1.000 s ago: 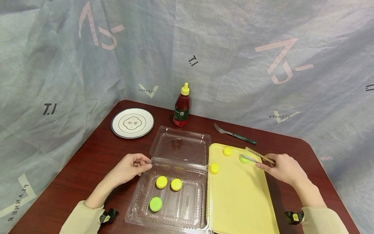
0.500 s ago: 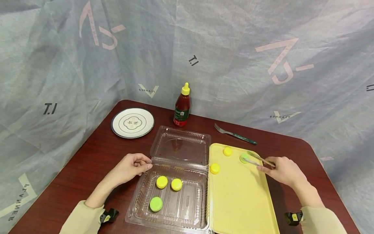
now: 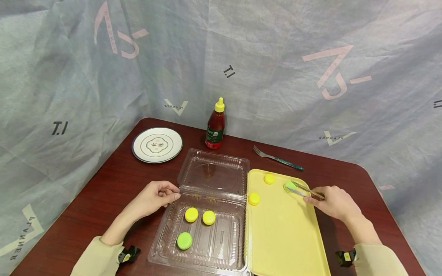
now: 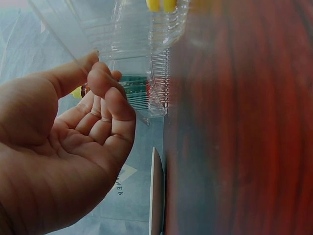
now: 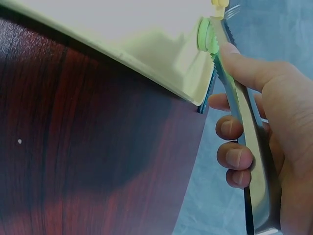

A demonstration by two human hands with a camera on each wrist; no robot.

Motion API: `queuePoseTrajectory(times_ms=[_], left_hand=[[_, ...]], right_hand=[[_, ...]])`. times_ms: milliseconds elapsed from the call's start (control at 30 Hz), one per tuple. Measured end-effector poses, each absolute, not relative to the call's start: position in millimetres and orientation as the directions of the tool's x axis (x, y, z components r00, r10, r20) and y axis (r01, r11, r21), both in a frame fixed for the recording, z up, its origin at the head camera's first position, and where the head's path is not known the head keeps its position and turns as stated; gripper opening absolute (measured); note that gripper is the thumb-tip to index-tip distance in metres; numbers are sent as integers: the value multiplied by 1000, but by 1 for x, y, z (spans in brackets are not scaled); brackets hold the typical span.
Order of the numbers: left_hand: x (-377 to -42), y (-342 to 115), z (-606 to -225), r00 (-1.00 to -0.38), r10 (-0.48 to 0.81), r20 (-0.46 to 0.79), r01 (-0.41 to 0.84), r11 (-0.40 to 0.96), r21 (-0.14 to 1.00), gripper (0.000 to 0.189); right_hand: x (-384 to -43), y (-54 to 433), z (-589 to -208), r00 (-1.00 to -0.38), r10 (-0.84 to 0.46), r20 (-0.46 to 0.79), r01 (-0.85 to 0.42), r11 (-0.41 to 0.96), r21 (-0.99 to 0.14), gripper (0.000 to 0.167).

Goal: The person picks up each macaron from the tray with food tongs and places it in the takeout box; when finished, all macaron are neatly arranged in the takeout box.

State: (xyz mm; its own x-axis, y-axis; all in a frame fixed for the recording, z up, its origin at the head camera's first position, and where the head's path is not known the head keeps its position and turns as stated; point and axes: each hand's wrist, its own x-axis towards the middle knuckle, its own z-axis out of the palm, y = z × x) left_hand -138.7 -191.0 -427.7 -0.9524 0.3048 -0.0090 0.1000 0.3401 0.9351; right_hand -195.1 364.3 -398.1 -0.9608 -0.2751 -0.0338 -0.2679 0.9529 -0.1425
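Note:
My right hand (image 3: 336,202) grips metal tongs (image 3: 312,191), whose tips lie over a green macaron (image 3: 287,186) at the far right corner of the yellow tray (image 3: 283,234). In the right wrist view the serrated tong ends (image 5: 222,36) overlap that macaron (image 5: 202,35). My left hand (image 3: 152,200) pinches the edge of a hinged clear plastic container (image 3: 221,255) near its hinge, thumb against fingertips. Two yellow macarons (image 3: 191,215) and one green macaron (image 3: 184,240) sit in the container's base. Two more yellow macarons, one farther back (image 3: 269,178) and one at the left rim (image 3: 253,198), are on the tray.
The container's lid (image 3: 214,174) lies folded back on the dark red table (image 3: 103,191). Behind are a white plate (image 3: 157,145), a red sauce bottle (image 3: 215,130) with a yellow cap, and a fork (image 3: 277,158). Grey cloth (image 3: 262,76) hangs behind the table.
The tongs have narrowed and come down slightly over the green macaron, which stays in place. My left hand and the container have not moved.

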Motion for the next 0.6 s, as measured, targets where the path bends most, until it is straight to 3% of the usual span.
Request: queuePoseTrajectory(times_ms=[600], left_hand=[[-139,-191,-428,-951,309,-4,108,347,932,21]], right_hand=[[-193,362,-389,-963,-262,-62,-251,957,-142,33]])
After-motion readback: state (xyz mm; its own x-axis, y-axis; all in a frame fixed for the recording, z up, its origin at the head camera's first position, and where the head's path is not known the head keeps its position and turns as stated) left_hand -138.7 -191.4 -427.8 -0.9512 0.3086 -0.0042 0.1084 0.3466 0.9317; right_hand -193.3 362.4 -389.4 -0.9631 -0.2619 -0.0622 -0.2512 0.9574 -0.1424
